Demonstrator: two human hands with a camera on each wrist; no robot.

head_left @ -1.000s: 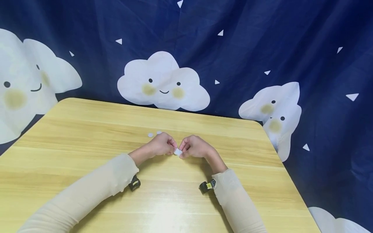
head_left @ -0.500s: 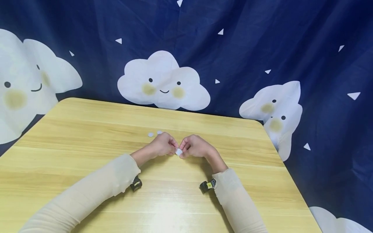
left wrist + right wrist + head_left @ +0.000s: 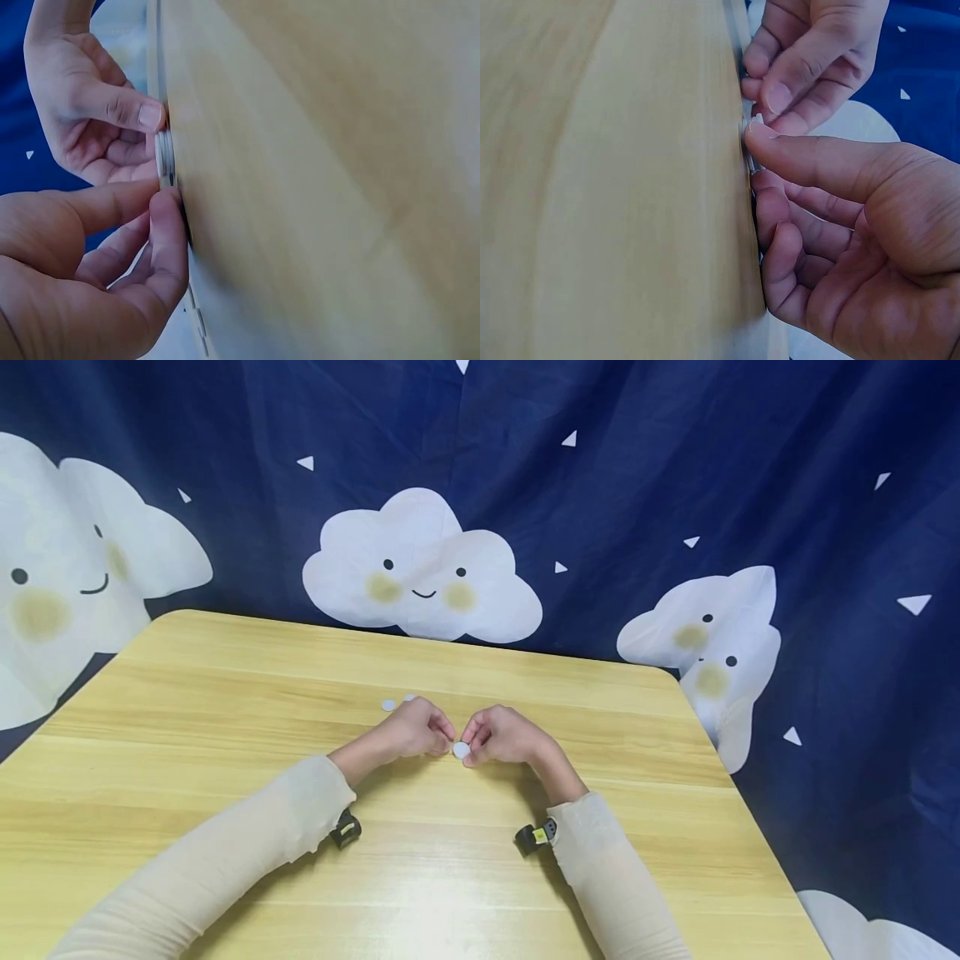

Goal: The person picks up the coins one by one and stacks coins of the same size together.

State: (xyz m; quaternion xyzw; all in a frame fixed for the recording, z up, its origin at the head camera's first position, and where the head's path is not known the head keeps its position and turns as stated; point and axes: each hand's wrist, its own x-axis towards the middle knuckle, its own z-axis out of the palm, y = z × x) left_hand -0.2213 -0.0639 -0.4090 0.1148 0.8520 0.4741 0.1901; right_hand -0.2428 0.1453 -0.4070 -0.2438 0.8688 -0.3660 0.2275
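Observation:
A short stack of thin white round discs stands on edge at the tabletop, between the two hands in the head view. Layered edges of the stack show in the left wrist view. My right hand pinches it between thumb and fingers from the right. From the left, my left hand has thumb and index tips pinched at the near edge of the stack, the other fingers curled. In the right wrist view the right thumb lies across the stack and hides most of it.
Behind the left hand lie two more white discs, one in full and one partly covered. The wooden table ends at a blue curtain with printed clouds. Black wrist cameras hang below both cuffs.
The discs' outline has gone from uneven to round as the edges lined up. My left fingertips have drawn slightly left; the right hand stays almost in place.

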